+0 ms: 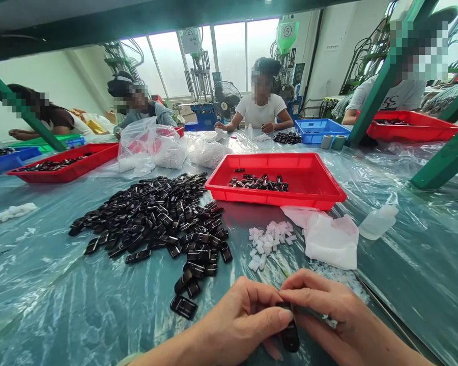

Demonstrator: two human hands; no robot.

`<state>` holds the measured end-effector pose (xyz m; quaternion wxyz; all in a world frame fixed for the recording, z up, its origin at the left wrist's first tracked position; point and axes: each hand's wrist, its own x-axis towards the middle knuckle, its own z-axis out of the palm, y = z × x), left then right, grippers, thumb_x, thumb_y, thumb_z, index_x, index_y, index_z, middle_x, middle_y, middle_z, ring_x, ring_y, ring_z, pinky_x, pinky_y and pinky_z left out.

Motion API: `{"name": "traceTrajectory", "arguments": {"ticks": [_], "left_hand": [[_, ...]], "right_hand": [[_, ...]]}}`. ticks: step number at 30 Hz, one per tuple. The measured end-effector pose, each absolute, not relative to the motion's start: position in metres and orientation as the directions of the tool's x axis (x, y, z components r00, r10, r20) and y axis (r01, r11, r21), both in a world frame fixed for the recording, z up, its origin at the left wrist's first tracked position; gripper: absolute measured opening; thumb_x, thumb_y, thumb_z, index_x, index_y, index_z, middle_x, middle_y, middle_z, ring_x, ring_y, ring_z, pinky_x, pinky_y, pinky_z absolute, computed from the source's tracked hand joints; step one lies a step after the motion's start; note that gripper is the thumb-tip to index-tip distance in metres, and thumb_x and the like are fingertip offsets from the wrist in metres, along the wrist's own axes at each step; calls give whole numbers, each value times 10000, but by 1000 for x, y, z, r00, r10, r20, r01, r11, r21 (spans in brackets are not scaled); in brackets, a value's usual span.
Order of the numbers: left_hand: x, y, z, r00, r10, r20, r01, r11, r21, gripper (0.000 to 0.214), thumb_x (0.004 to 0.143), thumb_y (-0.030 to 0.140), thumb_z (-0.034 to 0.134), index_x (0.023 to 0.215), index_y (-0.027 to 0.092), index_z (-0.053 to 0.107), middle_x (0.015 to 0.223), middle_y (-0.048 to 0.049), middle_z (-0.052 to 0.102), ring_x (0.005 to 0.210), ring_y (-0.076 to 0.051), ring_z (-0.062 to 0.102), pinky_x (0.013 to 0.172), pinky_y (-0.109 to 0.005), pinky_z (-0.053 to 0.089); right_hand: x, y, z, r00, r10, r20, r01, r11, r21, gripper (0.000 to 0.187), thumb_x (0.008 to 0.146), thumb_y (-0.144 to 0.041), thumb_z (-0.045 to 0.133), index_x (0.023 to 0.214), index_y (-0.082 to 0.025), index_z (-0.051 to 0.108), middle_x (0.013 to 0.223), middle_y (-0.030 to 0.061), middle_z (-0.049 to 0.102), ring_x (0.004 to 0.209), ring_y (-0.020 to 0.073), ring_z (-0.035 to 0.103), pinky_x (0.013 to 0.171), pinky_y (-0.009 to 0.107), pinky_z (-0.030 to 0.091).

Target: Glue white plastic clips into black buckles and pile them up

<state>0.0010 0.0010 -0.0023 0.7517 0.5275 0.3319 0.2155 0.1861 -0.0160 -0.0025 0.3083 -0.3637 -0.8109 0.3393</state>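
My left hand (244,317) and my right hand (328,310) meet at the near table edge. Both pinch one small glossy black plastic piece (290,335) between thumbs and fingers. A thin metal tool (316,316) seems to lie under my right fingers. A large heap of the same black pieces (156,213) spreads to the left ahead of my hands. Small white plastic bits (269,244) lie just beyond my hands, next to a white cloth (332,239).
A red tray (309,175) with several black pieces stands ahead. A clear squeeze bottle (377,222) lies on its side at right. Plastic sheeting (61,295) covers the table. Other people sit at the far side with red and blue trays. Green frame legs (442,162) stand at right.
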Motion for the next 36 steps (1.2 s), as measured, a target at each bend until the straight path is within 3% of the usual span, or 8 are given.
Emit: {"name": "traceTrajectory", "arguments": {"ticks": [5,8,13,24,32,36], "left_hand": [[0,0,-2,685,663,-303,-3,419,908,397,741,478,644,787,83,651,674,-45,582,561,-91,545,524,-164,487],[-1,-1,-4,673,649,-353,3,476,880,405,733,493,647,806,95,634,673,-52,605,563,-117,608,510,-165,484],[1,-1,-5,683,610,-400,36,519,854,432,697,525,659,799,109,604,716,-65,616,442,-113,589,399,-163,426],[5,0,-1,725,523,-448,77,584,808,326,715,421,629,655,105,576,605,-58,591,455,-115,594,438,-162,452],[3,1,-3,742,494,-454,93,595,798,305,718,395,622,646,101,578,626,-67,602,473,-119,605,477,-176,472],[3,1,0,735,493,-466,110,592,799,326,705,412,624,643,94,583,622,-74,601,473,-126,607,467,-176,467]], "right_hand": [[187,-16,-10,-500,792,350,427,577,-696,184,851,-105,468,818,-171,637,794,45,591,684,113,593,596,192,471],[190,-14,-9,-433,834,344,456,531,-714,145,847,-142,500,784,-178,626,748,27,596,636,113,584,561,199,461],[192,-14,-1,-311,928,207,406,327,-853,125,824,-229,557,763,-195,661,701,17,618,629,141,581,557,223,466],[184,-18,-5,-279,960,9,181,61,-982,156,780,-264,594,724,-190,719,671,17,581,621,129,517,557,227,433],[183,-19,-6,-296,955,-29,141,13,-990,162,782,-262,585,710,-174,700,698,24,602,647,130,533,577,226,435],[187,-17,-11,-251,968,20,220,78,-972,146,792,-273,590,751,-174,690,694,20,596,657,142,548,584,239,445]]}}
